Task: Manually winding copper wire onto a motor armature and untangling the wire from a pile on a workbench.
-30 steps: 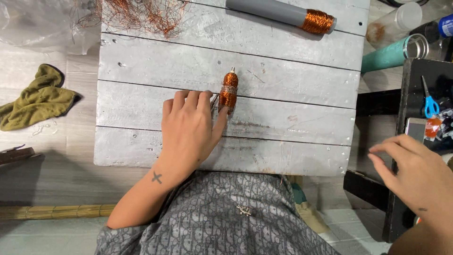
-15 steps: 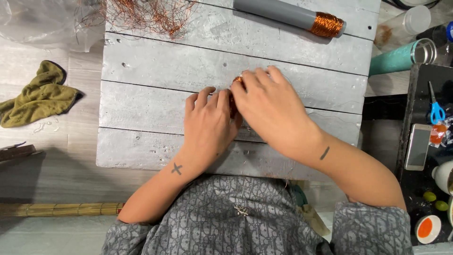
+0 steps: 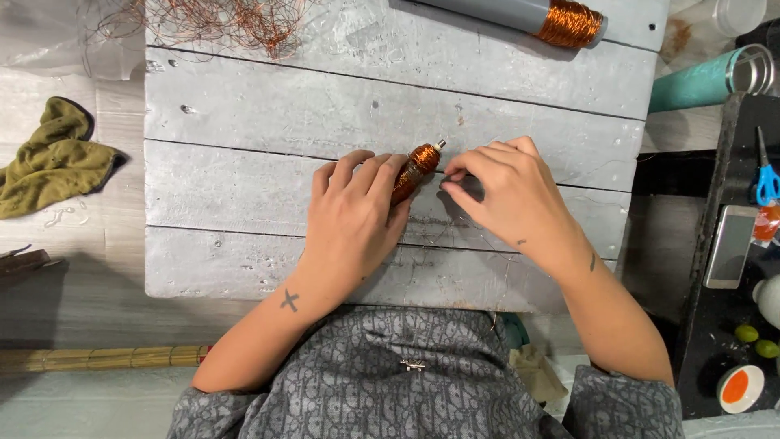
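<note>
Centrally, over a grey plank table: left hand lying palm down, fingers closed around a small copper-wire coil, pinning it tilted against the middle plank, its metal tip pointing up and to the right. Right hand hovering just beside that tip, thumb and fingertips pinched narrowly together; whether gripping a strand of wire, impossible to tell. Sitting near the middle of the board, well clear of every edge, with bare planks stretching wide to the left and a narrower strip running to the right edge. Resting near the far edge, a grey tube wound with copper wire and a loose tangle of copper wire. Lying off the left side on the floor, a crumpled green cloth. Crowding the right side beyond the table's edge, a teal tumbler, blue-handled scissors and a phone on a dark shelf.
</note>
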